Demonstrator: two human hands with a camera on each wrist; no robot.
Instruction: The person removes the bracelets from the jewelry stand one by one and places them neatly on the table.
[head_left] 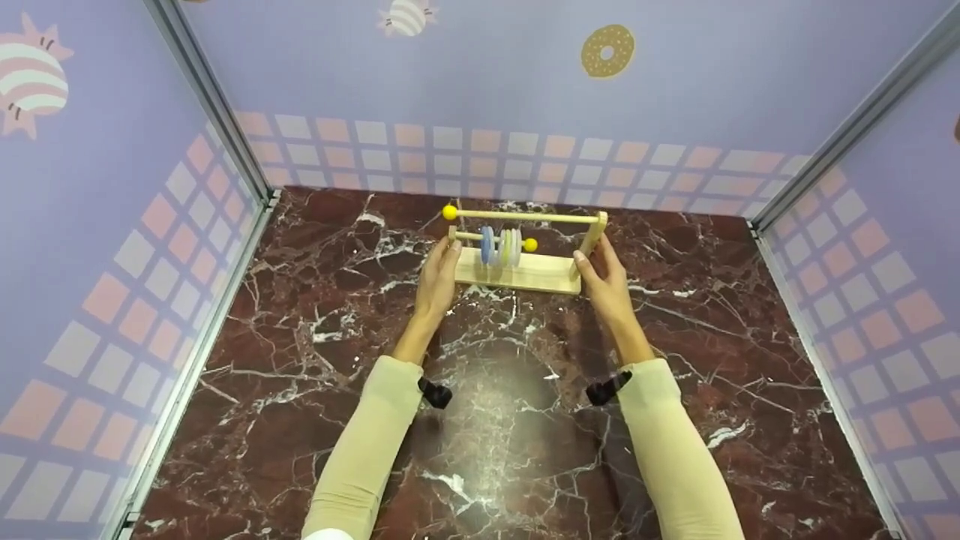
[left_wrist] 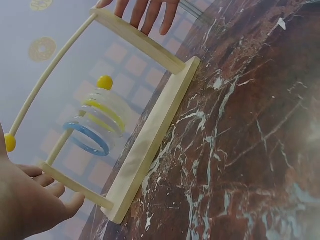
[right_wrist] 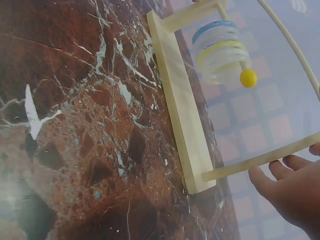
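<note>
A light wooden ring rack (head_left: 517,276) with two posts and two dowels tipped with yellow balls stands at the far part of the table. Blue, yellow and clear rings (left_wrist: 95,122) hang on its lower dowel. The upper dowel (head_left: 525,217) bears none. My left hand (head_left: 438,281) holds the short left post (left_wrist: 75,185), thumb toward me. At the opposite end, my right hand (head_left: 609,285) holds the taller right post (right_wrist: 260,159) between thumb and fingers. In the right wrist view its fingertips lie along the post's outer side.
Dark red marbled table (head_left: 495,420) extends under both arms. Lilac panels (head_left: 495,90) with printed squares enclose the back and sides, the back one close behind the rack. Metal rails (head_left: 225,112) run along the panel corners. Black straps (head_left: 435,391) circle both wrists.
</note>
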